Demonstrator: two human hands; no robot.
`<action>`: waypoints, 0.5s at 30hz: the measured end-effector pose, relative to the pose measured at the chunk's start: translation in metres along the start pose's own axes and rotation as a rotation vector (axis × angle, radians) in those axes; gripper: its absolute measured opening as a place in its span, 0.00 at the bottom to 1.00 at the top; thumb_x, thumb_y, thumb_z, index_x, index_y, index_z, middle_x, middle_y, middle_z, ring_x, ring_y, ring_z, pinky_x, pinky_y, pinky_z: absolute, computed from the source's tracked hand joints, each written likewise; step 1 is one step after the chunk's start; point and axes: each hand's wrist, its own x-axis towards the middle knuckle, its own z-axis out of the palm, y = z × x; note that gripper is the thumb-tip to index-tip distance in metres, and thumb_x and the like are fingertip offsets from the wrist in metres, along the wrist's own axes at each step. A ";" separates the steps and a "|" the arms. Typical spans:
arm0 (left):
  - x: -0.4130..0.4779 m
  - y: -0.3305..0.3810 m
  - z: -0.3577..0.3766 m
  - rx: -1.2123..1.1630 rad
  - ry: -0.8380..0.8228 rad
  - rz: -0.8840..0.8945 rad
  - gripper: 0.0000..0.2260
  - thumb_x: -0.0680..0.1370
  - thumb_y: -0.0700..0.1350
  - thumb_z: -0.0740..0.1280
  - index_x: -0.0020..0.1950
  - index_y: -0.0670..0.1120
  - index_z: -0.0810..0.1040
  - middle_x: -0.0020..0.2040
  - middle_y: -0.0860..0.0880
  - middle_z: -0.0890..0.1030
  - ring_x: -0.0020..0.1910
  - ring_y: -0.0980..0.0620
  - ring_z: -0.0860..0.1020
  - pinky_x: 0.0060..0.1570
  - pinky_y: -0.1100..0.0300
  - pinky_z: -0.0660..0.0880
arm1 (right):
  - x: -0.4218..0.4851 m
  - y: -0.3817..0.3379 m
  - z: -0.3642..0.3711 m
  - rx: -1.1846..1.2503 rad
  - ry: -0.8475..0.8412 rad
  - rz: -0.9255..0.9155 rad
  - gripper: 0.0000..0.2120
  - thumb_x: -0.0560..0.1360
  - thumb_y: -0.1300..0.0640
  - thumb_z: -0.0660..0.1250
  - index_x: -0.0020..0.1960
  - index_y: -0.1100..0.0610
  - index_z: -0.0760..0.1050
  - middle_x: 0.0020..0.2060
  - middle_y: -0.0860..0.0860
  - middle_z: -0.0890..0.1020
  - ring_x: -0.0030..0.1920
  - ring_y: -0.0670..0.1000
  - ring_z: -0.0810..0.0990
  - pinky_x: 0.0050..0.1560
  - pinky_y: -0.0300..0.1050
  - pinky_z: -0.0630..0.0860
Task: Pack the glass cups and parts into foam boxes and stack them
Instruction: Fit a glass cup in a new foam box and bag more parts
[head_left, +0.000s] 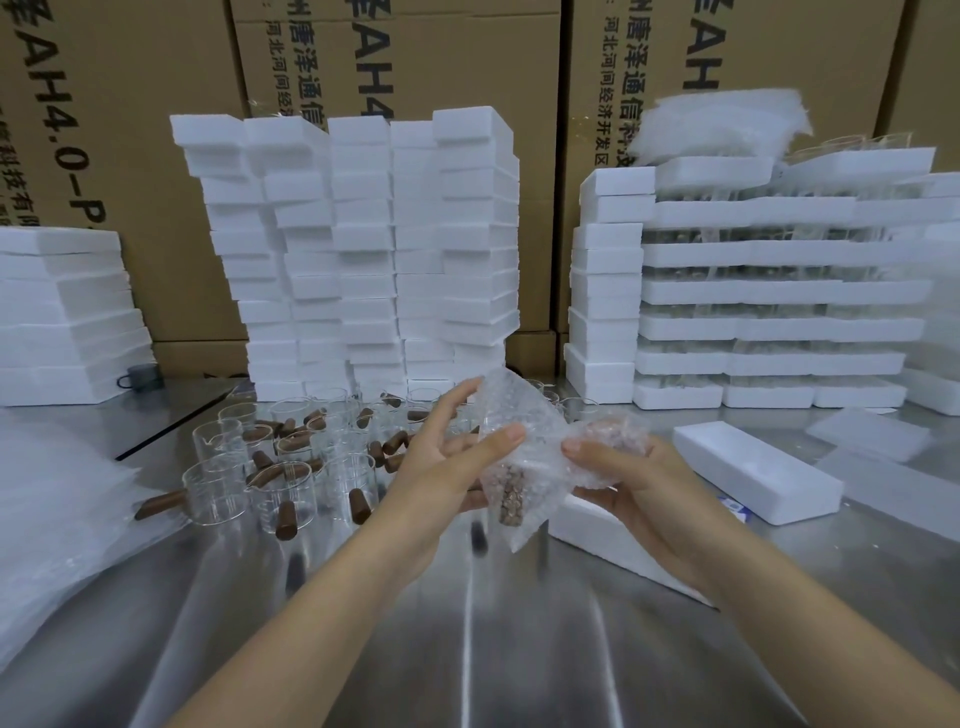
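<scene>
Two hands: left hand (447, 457) and right hand (631, 486) both pinched the bubble wrap (519, 441), a brown-handled part inside.
Wrapped part location: held above the steel table (519, 649), just right of the glass cups (291, 457).
Risk: the part likely slips out of the wrap's open lower end.
Second risk: a drop beside the cups could chip glass.
Open foam box (753, 475): right of the cups.

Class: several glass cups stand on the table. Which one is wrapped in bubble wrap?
The cup held between both hands, wooden handle pointing down; the bare cups stand unwrapped.
</scene>
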 end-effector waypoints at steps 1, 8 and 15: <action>0.000 0.000 0.000 0.013 -0.002 0.010 0.32 0.74 0.59 0.81 0.73 0.75 0.70 0.57 0.50 0.88 0.58 0.47 0.87 0.56 0.50 0.83 | 0.000 0.001 0.000 -0.033 0.012 -0.014 0.14 0.77 0.63 0.74 0.61 0.67 0.82 0.57 0.61 0.87 0.60 0.62 0.86 0.58 0.48 0.85; 0.001 -0.010 0.006 0.227 -0.111 0.030 0.26 0.74 0.67 0.75 0.71 0.74 0.75 0.71 0.55 0.80 0.67 0.46 0.83 0.64 0.42 0.82 | 0.000 -0.002 0.002 -0.273 0.043 -0.076 0.12 0.70 0.65 0.74 0.52 0.55 0.86 0.48 0.54 0.89 0.49 0.53 0.88 0.50 0.45 0.81; 0.003 -0.010 0.004 0.150 -0.091 -0.020 0.17 0.77 0.57 0.75 0.66 0.67 0.81 0.61 0.48 0.87 0.57 0.47 0.88 0.57 0.47 0.85 | -0.003 -0.007 0.002 -0.322 0.053 -0.157 0.20 0.74 0.66 0.78 0.57 0.43 0.86 0.50 0.46 0.89 0.51 0.46 0.88 0.47 0.31 0.80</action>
